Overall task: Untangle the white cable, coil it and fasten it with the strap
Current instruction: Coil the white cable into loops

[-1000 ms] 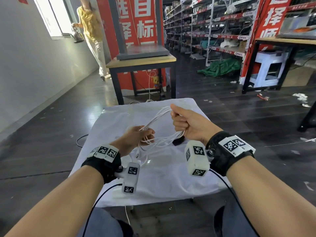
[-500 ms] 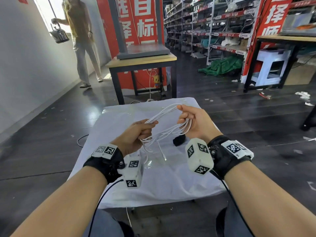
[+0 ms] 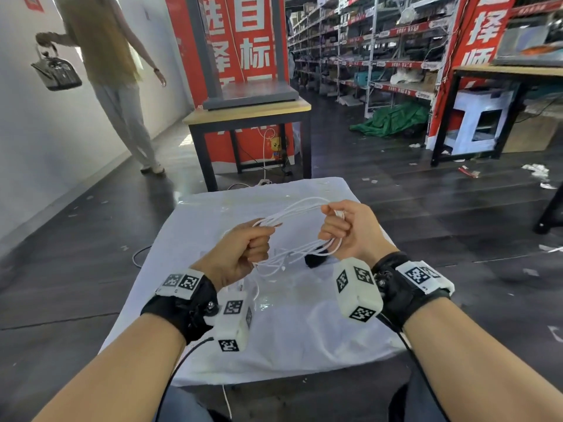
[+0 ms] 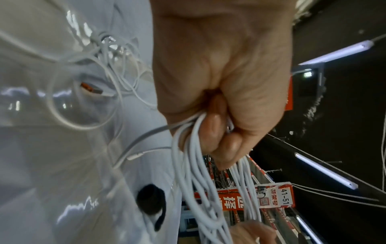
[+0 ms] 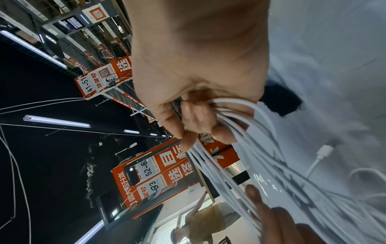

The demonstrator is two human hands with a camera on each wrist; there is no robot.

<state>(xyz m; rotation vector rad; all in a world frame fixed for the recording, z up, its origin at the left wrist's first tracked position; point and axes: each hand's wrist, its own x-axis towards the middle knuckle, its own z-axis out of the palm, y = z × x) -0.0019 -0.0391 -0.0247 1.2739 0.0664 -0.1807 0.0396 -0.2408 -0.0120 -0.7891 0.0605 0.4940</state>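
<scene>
A white cable (image 3: pixel 292 213) hangs in several loops between my two hands, above a small table covered in a white cloth (image 3: pixel 304 330). My left hand (image 3: pixel 243 251) is a fist round one end of the loops (image 4: pixel 194 148). My right hand (image 3: pixel 338 229) grips the other end, with the strands (image 5: pixel 236 128) running through its curled fingers. Loose tangled cable (image 4: pixel 117 54) and a connector (image 5: pixel 324 151) trail onto the cloth. The black strap (image 3: pixel 315 259) lies on the cloth under the loops, also visible in the left wrist view as a dark strap (image 4: pixel 151 203).
A wooden-topped table (image 3: pixel 246 114) stands just beyond mine. A person (image 3: pixel 112 71) carrying a basket walks along the left wall. Shelving racks (image 3: pixel 380 56) fill the back right, with another table (image 3: pixel 502 74) and a white stool (image 3: pixel 478 120) at the right.
My left hand has risen and closed into a fist round the loops. My right hand has shifted its hold on the far end. The person at the left wall has walked nearer.
</scene>
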